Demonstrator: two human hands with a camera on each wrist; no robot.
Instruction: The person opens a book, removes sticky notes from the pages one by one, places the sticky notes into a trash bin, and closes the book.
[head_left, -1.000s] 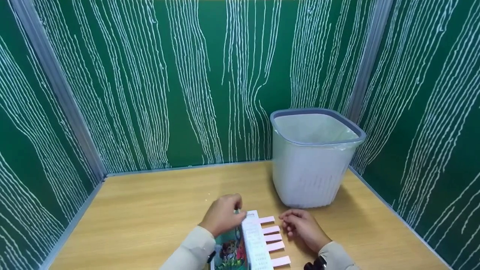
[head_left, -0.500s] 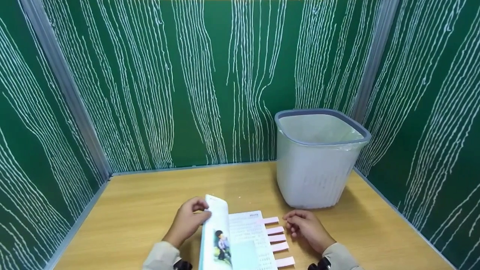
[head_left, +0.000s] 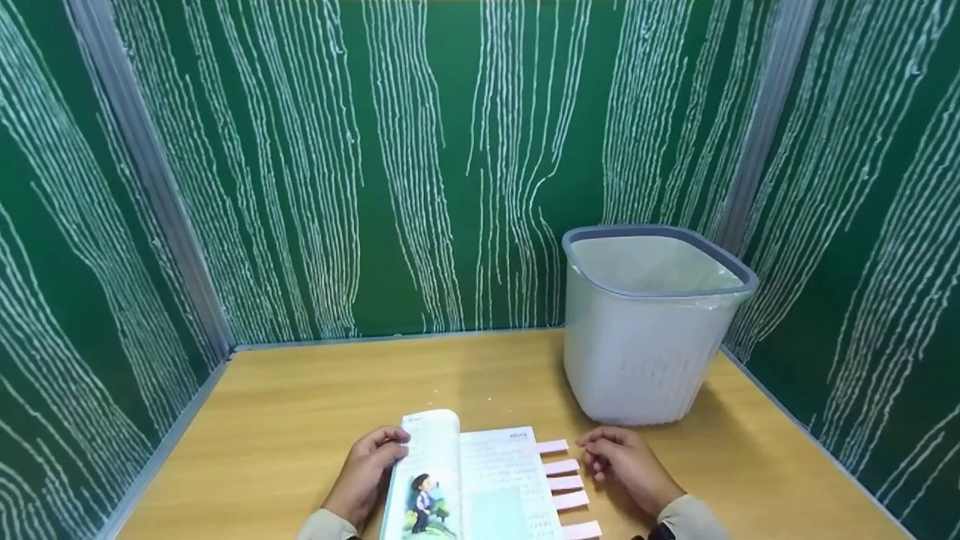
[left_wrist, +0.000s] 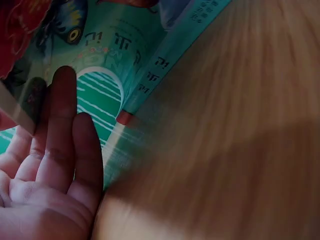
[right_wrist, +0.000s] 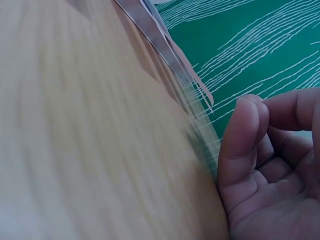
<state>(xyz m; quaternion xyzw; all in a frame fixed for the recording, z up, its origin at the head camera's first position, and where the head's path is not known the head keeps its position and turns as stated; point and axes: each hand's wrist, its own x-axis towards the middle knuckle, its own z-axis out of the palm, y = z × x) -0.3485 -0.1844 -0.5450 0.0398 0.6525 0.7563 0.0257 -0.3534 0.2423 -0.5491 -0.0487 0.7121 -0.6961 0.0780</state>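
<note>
An open book (head_left: pixel 491 457) lies near the front edge in the head view, with a picture of a child on its raised left page (head_left: pixel 435 439). My left hand (head_left: pixel 364 476) pinches the outer edge of the left pages and cover. In the left wrist view, its fingers (left_wrist: pixel 60 145) lie behind the green cover (left_wrist: pixel 145 55); the thumb is mostly hidden. Several pale pink sticky tabs (head_left: pixel 568 500) stick out from the book's right side. Just right of them, my right hand (head_left: pixel 628 469) rests loosely curled, thumb and index tips together, with nothing visible between them.
A white waste bin (head_left: pixel 649 352) with a grey rim and a clear liner stands behind the right hand. Green panels (head_left: pixel 397 187) with white wavy lines enclose the wooden table (head_left: pixel 322 390) at the back and sides. Small white specks lie behind the book.
My left hand has swung leftward, opening the book from its cover to inner pages, and now holds the left side lower. The right hand stays beside the tabs. The head view has shifted slightly.
</note>
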